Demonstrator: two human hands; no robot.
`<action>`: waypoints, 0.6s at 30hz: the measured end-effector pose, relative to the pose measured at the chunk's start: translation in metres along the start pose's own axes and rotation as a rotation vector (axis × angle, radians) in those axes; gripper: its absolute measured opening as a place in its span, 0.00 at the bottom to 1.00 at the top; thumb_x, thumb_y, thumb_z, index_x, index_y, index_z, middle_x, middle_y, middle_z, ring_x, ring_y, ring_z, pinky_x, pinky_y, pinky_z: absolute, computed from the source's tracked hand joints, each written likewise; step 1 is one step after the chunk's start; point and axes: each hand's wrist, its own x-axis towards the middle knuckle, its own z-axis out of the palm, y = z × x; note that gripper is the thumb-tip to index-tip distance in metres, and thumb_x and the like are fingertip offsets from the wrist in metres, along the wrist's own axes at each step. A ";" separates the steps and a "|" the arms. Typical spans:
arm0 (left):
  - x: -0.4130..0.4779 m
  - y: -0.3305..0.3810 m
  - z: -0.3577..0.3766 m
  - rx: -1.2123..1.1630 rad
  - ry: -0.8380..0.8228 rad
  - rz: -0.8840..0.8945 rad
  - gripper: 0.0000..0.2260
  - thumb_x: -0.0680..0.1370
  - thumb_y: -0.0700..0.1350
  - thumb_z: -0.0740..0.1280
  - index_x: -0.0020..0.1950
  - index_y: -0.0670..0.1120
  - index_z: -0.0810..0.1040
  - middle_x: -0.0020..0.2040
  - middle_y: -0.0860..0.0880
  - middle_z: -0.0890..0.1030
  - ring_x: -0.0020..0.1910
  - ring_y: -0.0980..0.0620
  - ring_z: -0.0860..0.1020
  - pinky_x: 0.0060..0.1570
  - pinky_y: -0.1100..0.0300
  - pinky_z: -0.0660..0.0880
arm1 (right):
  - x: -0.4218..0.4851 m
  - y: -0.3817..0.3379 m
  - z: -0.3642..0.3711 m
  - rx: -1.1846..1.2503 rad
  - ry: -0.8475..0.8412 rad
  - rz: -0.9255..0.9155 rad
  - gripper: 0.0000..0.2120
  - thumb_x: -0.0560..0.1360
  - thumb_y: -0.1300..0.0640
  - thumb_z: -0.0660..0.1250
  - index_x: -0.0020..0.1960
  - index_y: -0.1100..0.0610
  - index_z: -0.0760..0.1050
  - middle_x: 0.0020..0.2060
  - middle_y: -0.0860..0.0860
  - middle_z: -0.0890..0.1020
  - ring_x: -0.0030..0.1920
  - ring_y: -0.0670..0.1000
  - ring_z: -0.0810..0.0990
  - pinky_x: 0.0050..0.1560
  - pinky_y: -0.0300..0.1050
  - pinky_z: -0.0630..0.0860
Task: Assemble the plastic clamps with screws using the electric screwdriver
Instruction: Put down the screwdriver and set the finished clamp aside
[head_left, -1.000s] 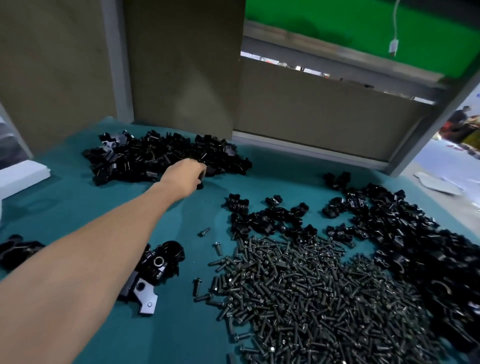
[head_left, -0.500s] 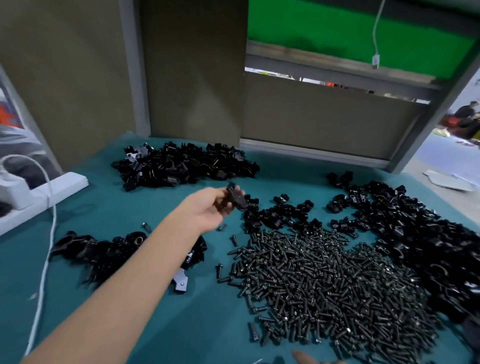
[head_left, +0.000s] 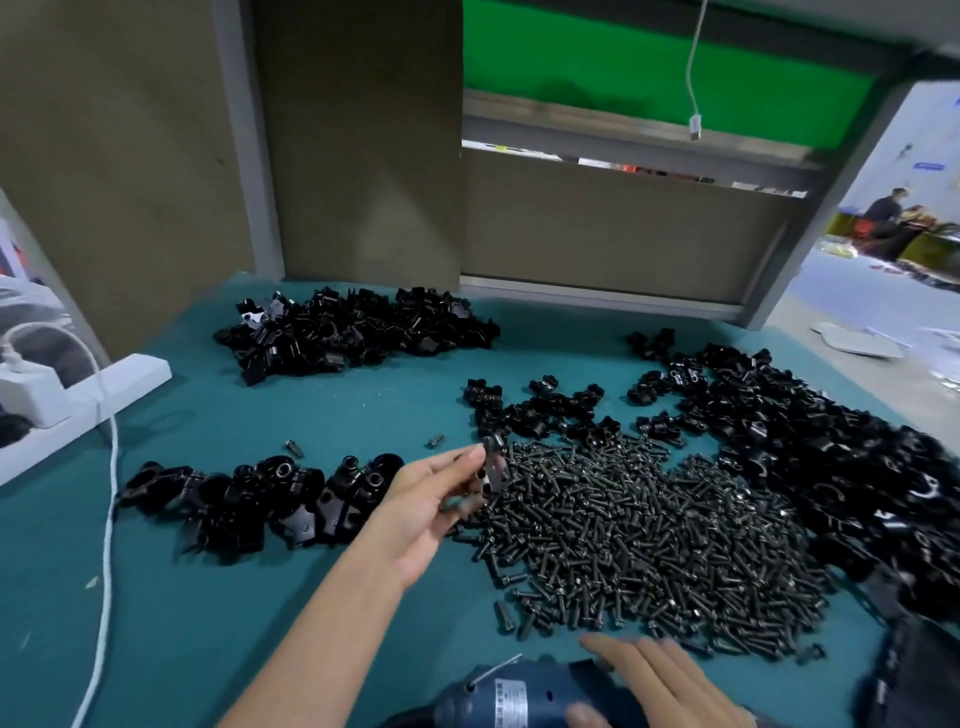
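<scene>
While my right hand (head_left: 660, 686) lies nearest me at the bottom edge, fingers almost straight across the blue body of the electric screwdriver (head_left: 519, 696) and thumb pressed to its near side so that I hold it, my left hand (head_left: 421, 514) is raised farther out, palm turned up. Between its thumb and fingertips (head_left: 467, 457) I pinch one clamp piece (head_left: 492, 467), which stands roughly upright just beyond those fingertips, above the left edge of the screw heap (head_left: 649, 545). It is glossy black plastic, with a flat tab that shows a round hole at its lower end. I count one screwdriver, one clamp piece in hand, one broad heap of dark screws, and two stray screws (head_left: 293, 448) lying apart on the teal mat (head_left: 208, 623). Black clamp parts sit in four groups: the left heap (head_left: 249, 499) beside my wrist, the middle heap (head_left: 540, 410) just past the screws, the right heap (head_left: 805, 457), largest of all, and the far heap (head_left: 353, 332) by the wall. One white cable (head_left: 109, 493) runs down the left side.
</scene>
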 end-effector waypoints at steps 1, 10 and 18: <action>-0.001 -0.002 -0.001 0.091 0.010 0.022 0.17 0.69 0.44 0.73 0.56 0.41 0.84 0.53 0.44 0.85 0.50 0.52 0.81 0.43 0.62 0.79 | 0.005 0.005 -0.001 0.121 0.013 0.060 0.27 0.78 0.33 0.50 0.45 0.46 0.83 0.34 0.35 0.79 0.33 0.35 0.77 0.35 0.30 0.76; 0.002 -0.005 -0.009 0.171 -0.015 0.131 0.16 0.72 0.43 0.71 0.59 0.49 0.83 0.47 0.44 0.83 0.47 0.47 0.83 0.44 0.50 0.82 | 0.118 0.130 -0.008 0.204 0.143 0.410 0.12 0.76 0.62 0.69 0.59 0.58 0.78 0.45 0.46 0.81 0.44 0.44 0.79 0.46 0.36 0.75; 0.008 -0.012 -0.013 0.182 -0.023 0.113 0.16 0.79 0.36 0.67 0.63 0.52 0.81 0.52 0.48 0.85 0.52 0.45 0.83 0.47 0.53 0.82 | 0.192 0.220 0.042 0.015 -0.350 0.668 0.23 0.75 0.67 0.64 0.70 0.57 0.71 0.47 0.59 0.81 0.34 0.56 0.80 0.33 0.46 0.77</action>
